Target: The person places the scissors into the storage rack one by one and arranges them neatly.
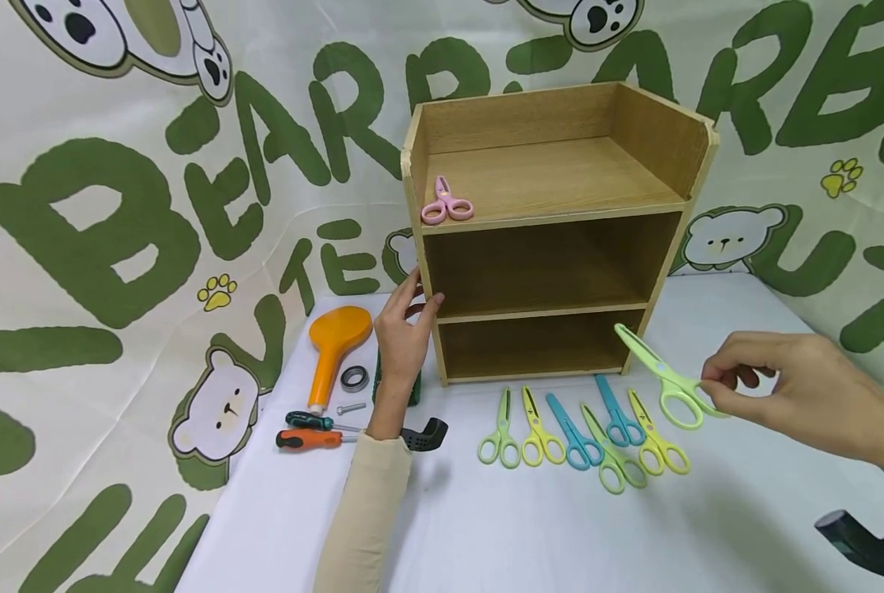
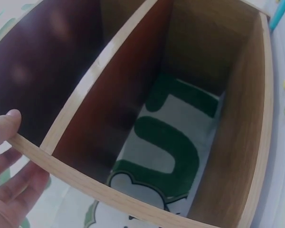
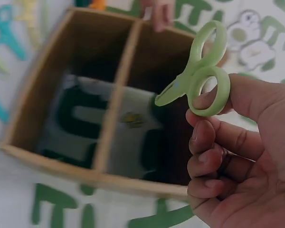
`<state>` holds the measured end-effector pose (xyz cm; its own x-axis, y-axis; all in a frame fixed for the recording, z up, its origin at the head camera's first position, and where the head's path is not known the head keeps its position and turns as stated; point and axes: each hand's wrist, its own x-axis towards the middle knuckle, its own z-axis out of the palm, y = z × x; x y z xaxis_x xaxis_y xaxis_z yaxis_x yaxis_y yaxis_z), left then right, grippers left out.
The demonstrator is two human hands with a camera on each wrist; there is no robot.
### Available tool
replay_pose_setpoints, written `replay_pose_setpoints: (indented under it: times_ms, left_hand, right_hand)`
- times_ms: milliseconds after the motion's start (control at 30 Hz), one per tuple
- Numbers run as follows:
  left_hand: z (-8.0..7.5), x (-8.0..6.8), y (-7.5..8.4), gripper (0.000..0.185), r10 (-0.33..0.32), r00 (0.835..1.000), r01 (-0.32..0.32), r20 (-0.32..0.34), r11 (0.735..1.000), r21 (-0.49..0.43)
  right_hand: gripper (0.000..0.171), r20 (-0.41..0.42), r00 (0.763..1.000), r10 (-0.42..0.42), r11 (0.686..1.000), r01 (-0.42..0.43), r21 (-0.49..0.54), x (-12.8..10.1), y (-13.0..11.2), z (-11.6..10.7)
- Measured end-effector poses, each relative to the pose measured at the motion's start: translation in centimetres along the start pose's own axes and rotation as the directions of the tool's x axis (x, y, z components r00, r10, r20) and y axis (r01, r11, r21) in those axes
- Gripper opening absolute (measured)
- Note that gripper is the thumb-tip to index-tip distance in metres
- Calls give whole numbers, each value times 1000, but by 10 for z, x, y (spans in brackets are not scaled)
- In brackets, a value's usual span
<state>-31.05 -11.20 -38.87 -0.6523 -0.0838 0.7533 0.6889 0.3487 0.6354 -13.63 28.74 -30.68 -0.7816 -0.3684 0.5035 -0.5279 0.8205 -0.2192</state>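
Observation:
A small wooden shelf (image 1: 553, 313) stands on the white table. My left hand (image 1: 404, 329) holds its left side panel, thumb at the front edge and fingers on the outer face; the left wrist view shows this thumb (image 2: 7, 124) over the edge. Light green scissors (image 1: 660, 375) are pinched by a handle loop between the thumb and forefinger of my right hand (image 1: 797, 391), raised off the table at the shelf's lower right. Their blades point up and left toward the shelf. Pink scissors (image 1: 445, 203) lie on the top board near its left front corner.
Several scissors lie in a row before the shelf, among them yellow scissors (image 1: 538, 432) and blue scissors (image 1: 575, 436). Left of it are an orange paddle-shaped tool (image 1: 338, 329), a black ring (image 1: 354, 379), a bolt (image 1: 351, 408) and an orange-handled screwdriver (image 1: 310, 438).

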Motion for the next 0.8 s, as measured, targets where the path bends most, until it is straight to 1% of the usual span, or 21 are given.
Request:
replay_pose_setpoints:
  times_ms: [100, 200, 300, 433, 500, 567, 633, 733, 800]
  left_hand:
    - [1, 1, 0, 53, 2, 1000, -3, -8, 1000, -6]
    - [2, 1, 1, 52, 18, 1000, -18, -24, 1000, -12]
    - [3, 1, 7, 52, 33, 999, -34, -40, 999, -12]
    - [-2, 2, 24, 50, 40, 998, -41, -57, 999, -15]
    - [-4, 1, 32, 50, 38, 998, -38, -59, 999, -13]
    - [-6, 1, 37, 49, 39, 998, -39, -58, 999, -13]
    - [-6, 1, 37, 49, 43, 998, -44, -55, 999, -17]
    - [-4, 1, 37, 49, 61, 997, -63, -54, 998, -24]
    - [-3, 2, 37, 48, 62, 997, -63, -45, 998, -30]
  right_hand:
    - [36, -18, 1000, 2, 1000, -2, 15, 18, -14, -19]
    - [38, -27, 1000, -1, 999, 2, 37, 39, -26, -33]
    - [36, -47, 998, -40, 997, 43, 68, 63, -36, -45]
    - [25, -44, 998, -49, 994, 53, 91, 102, -52, -59]
    - [16, -32, 999, -35, 995, 37, 92, 121, -60, -64]
    - [8, -26, 999, -28, 996, 30, 82, 139, -66, -69]
    - [2, -23, 999, -23, 997, 24, 69, 156, -71, -73]
    - [10, -9, 1000, 17, 999, -16, 50, 180, -76, -77]
    - [14, 3, 999, 43, 998, -44, 47, 195, -77, -77]
